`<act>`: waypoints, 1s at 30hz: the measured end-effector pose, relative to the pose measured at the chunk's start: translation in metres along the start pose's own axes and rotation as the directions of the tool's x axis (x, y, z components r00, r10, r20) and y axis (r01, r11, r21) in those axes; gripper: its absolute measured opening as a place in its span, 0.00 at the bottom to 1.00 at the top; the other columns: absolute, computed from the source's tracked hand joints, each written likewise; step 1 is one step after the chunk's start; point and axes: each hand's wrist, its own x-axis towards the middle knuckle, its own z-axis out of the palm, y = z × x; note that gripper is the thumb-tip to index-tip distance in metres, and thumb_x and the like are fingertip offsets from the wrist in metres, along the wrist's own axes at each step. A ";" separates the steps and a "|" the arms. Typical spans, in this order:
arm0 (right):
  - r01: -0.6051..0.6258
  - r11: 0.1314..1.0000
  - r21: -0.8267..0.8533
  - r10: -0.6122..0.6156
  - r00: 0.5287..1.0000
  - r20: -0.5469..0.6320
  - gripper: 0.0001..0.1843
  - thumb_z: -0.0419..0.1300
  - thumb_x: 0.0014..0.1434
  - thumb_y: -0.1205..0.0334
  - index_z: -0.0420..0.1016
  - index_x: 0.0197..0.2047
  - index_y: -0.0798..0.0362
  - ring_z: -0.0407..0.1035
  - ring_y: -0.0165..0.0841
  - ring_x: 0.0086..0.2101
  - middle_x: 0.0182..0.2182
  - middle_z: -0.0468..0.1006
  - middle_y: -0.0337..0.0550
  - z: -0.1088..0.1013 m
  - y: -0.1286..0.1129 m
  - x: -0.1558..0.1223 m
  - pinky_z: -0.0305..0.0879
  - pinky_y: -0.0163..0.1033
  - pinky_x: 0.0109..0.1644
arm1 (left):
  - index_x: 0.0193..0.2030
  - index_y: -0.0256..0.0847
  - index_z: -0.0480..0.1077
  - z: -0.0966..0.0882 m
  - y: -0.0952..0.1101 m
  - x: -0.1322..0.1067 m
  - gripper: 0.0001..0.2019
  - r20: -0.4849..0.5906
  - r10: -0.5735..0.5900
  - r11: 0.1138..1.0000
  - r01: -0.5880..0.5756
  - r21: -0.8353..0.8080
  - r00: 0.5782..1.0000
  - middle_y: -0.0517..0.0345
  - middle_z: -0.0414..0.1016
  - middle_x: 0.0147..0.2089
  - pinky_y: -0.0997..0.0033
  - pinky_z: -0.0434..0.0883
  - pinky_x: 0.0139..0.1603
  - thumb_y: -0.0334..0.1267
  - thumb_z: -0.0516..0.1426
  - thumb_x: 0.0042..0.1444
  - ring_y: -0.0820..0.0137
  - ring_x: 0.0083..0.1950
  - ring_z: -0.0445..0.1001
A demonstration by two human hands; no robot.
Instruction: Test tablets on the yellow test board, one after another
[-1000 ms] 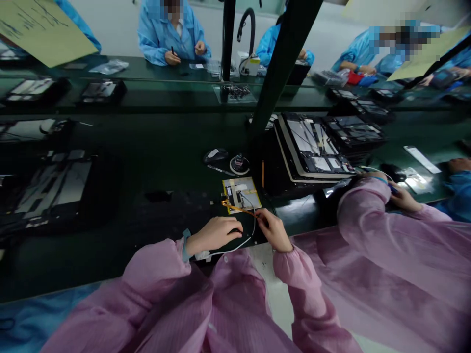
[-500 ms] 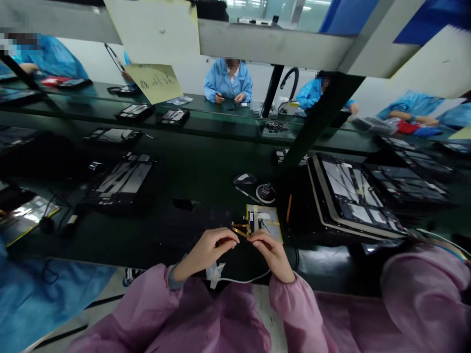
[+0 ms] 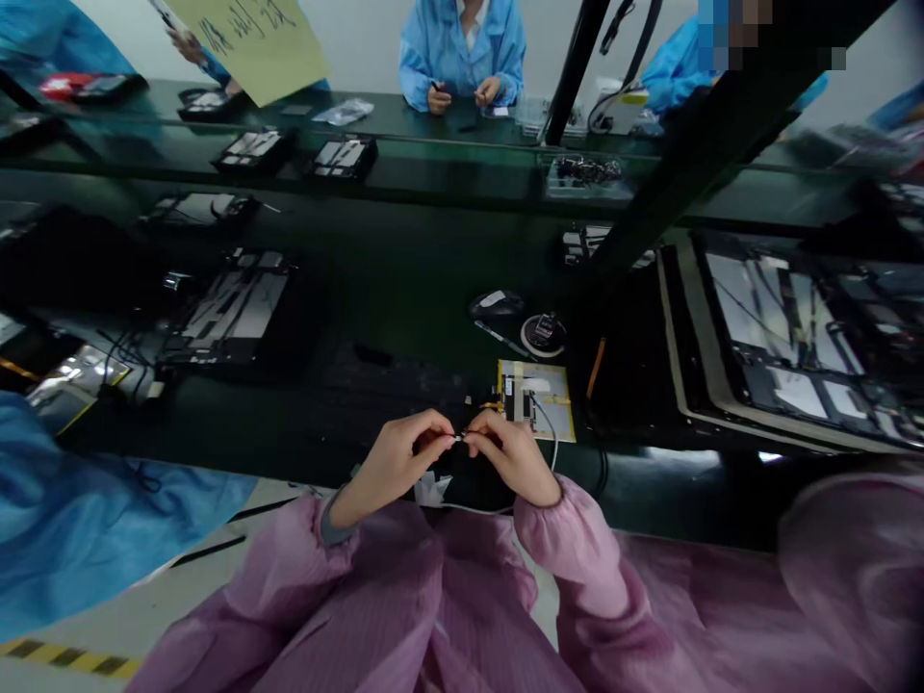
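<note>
My left hand (image 3: 404,452) and my right hand (image 3: 511,454) meet above the dark bench, each closed in a pinch. A tiny whitish and dark piece (image 3: 458,438) sits between their fingertips, too small to name. Just beyond my right hand lies a flat yellow-edged panel (image 3: 555,385) with pale tape across it. Orange flex cable (image 3: 493,406) shows at the panel's left edge. A white cable (image 3: 553,433) curves over the panel towards my right wrist. Below my left hand is a crumpled whitish scrap (image 3: 431,489) near the bench edge.
A black mouse (image 3: 497,304) and a round white-rimmed object (image 3: 543,335) stand behind the panel. On the right is a stack of device assemblies (image 3: 765,332); another assembly (image 3: 235,313) lies at left. Blue-sleeved people work across the bench, and a pink sleeve (image 3: 852,539) is beside me.
My hands have come together, away from the panel's orange flex cable, and now pinch a tiny piece. A white cable now shows over the panel. The view has tilted downward.
</note>
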 end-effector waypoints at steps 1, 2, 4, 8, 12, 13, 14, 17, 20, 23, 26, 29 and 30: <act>0.021 0.999 -0.045 -0.021 1.000 -0.018 0.10 0.54 0.67 0.56 0.71 0.36 0.51 0.71 0.29 0.27 0.24 0.76 0.36 -0.001 0.001 0.000 0.65 0.33 0.35 | 0.36 0.41 0.70 0.002 0.001 0.001 0.04 0.003 0.023 0.999 -0.023 0.047 1.000 0.65 0.73 0.29 0.77 0.65 0.29 0.36 0.56 0.62 0.76 0.28 0.71; 0.044 0.995 -0.095 -0.048 0.998 -0.037 0.11 0.54 0.68 0.57 0.73 0.36 0.51 0.72 0.30 0.29 0.26 0.77 0.38 -0.001 0.002 -0.001 0.66 0.34 0.37 | 0.36 0.41 0.70 0.004 0.001 0.003 0.03 0.008 0.052 0.995 -0.052 0.090 0.999 0.65 0.73 0.30 0.78 0.65 0.30 0.35 0.56 0.62 0.77 0.28 0.70; 0.092 0.976 -0.196 -0.106 0.992 -0.064 0.12 0.53 0.68 0.58 0.75 0.38 0.51 0.72 0.32 0.33 0.31 0.79 0.42 -0.001 0.004 -0.002 0.66 0.37 0.39 | 0.38 0.42 0.70 0.008 -0.002 0.005 0.03 0.026 0.117 0.981 -0.119 0.151 0.993 0.64 0.73 0.33 0.78 0.66 0.32 0.33 0.55 0.63 0.77 0.30 0.70; 0.128 0.935 -0.329 -0.150 0.988 -0.042 0.13 0.50 0.69 0.61 0.77 0.44 0.51 0.69 0.37 0.39 0.36 0.78 0.46 -0.002 0.004 -0.004 0.67 0.42 0.43 | 0.40 0.42 0.68 0.018 -0.014 0.009 0.04 0.041 0.219 0.940 -0.222 0.257 0.975 0.61 0.74 0.38 0.74 0.69 0.40 0.34 0.52 0.65 0.74 0.37 0.73; 0.141 0.928 -0.346 -0.148 0.989 0.008 0.14 0.49 0.69 0.61 0.75 0.47 0.51 0.67 0.37 0.39 0.38 0.78 0.46 -0.002 0.004 -0.007 0.68 0.42 0.44 | 0.41 0.42 0.68 0.022 -0.021 0.011 0.06 0.066 0.265 0.896 -0.271 0.351 0.962 0.59 0.74 0.38 0.72 0.69 0.41 0.35 0.50 0.67 0.71 0.38 0.74; 0.127 0.932 -0.340 -0.133 0.991 0.007 0.14 0.50 0.69 0.59 0.75 0.47 0.52 0.68 0.36 0.38 0.36 0.78 0.46 -0.002 0.005 -0.008 0.68 0.41 0.42 | 0.41 0.42 0.68 0.022 -0.021 0.011 0.07 0.073 0.266 0.891 -0.274 0.361 0.961 0.59 0.74 0.38 0.72 0.69 0.41 0.35 0.50 0.67 0.71 0.38 0.74; 0.104 0.937 -0.334 -0.111 0.994 -0.002 0.13 0.50 0.69 0.58 0.75 0.46 0.52 0.68 0.35 0.36 0.35 0.77 0.45 -0.002 0.006 -0.009 0.68 0.39 0.40 | 0.41 0.42 0.68 0.022 -0.022 0.011 0.07 0.078 0.265 0.889 -0.275 0.366 0.961 0.59 0.74 0.38 0.72 0.69 0.41 0.35 0.50 0.67 0.71 0.38 0.74; 0.060 0.936 -0.346 -0.075 0.997 -0.030 0.13 0.52 0.68 0.56 0.75 0.40 0.52 0.68 0.32 0.32 0.30 0.76 0.42 -0.002 0.008 -0.009 0.65 0.36 0.36 | 0.41 0.42 0.68 0.022 -0.021 0.011 0.06 0.085 0.257 0.893 -0.271 0.361 0.963 0.59 0.74 0.37 0.72 0.69 0.40 0.35 0.50 0.67 0.72 0.37 0.73; 0.105 0.912 -0.397 -0.127 0.991 -0.031 0.12 0.52 0.69 0.59 0.74 0.39 0.52 0.67 0.33 0.34 0.30 0.76 0.42 0.000 0.008 -0.010 0.64 0.36 0.38 | 0.41 0.41 0.68 0.021 -0.021 0.012 0.06 0.094 0.258 0.895 -0.275 0.352 0.962 0.59 0.74 0.37 0.72 0.69 0.40 0.34 0.50 0.67 0.72 0.37 0.73; 0.122 0.872 -0.474 -0.152 0.988 -0.025 0.12 0.50 0.69 0.62 0.74 0.40 0.53 0.65 0.35 0.36 0.32 0.75 0.44 0.001 0.006 -0.010 0.63 0.38 0.40 | 0.40 0.41 0.68 0.022 -0.022 0.013 0.06 0.099 0.268 0.884 -0.285 0.370 0.958 0.60 0.73 0.37 0.71 0.69 0.39 0.34 0.50 0.67 0.72 0.37 0.73; 0.151 0.852 -0.502 -0.173 0.985 0.003 0.12 0.49 0.69 0.65 0.73 0.39 0.53 0.63 0.36 0.36 0.32 0.73 0.45 0.000 0.004 -0.010 0.63 0.40 0.40 | 0.40 0.41 0.67 0.024 -0.022 0.013 0.06 0.090 0.274 0.877 -0.287 0.385 0.958 0.60 0.73 0.36 0.71 0.69 0.39 0.33 0.50 0.66 0.71 0.36 0.73; 0.173 0.869 -0.464 -0.192 0.981 0.007 0.12 0.49 0.68 0.66 0.73 0.40 0.54 0.61 0.37 0.36 0.32 0.72 0.46 -0.001 0.003 -0.010 0.64 0.41 0.41 | 0.39 0.41 0.66 0.025 -0.023 0.013 0.04 0.074 0.284 0.873 -0.290 0.393 0.956 0.60 0.73 0.36 0.71 0.69 0.39 0.33 0.51 0.66 0.71 0.36 0.73; 0.174 0.874 -0.454 -0.194 0.981 0.003 0.12 0.49 0.68 0.66 0.73 0.40 0.54 0.61 0.37 0.36 0.32 0.72 0.46 -0.001 0.003 -0.010 0.64 0.41 0.41 | 0.39 0.41 0.66 0.024 -0.022 0.013 0.04 0.073 0.287 0.870 -0.292 0.396 0.955 0.60 0.73 0.36 0.71 0.69 0.38 0.33 0.51 0.66 0.71 0.36 0.73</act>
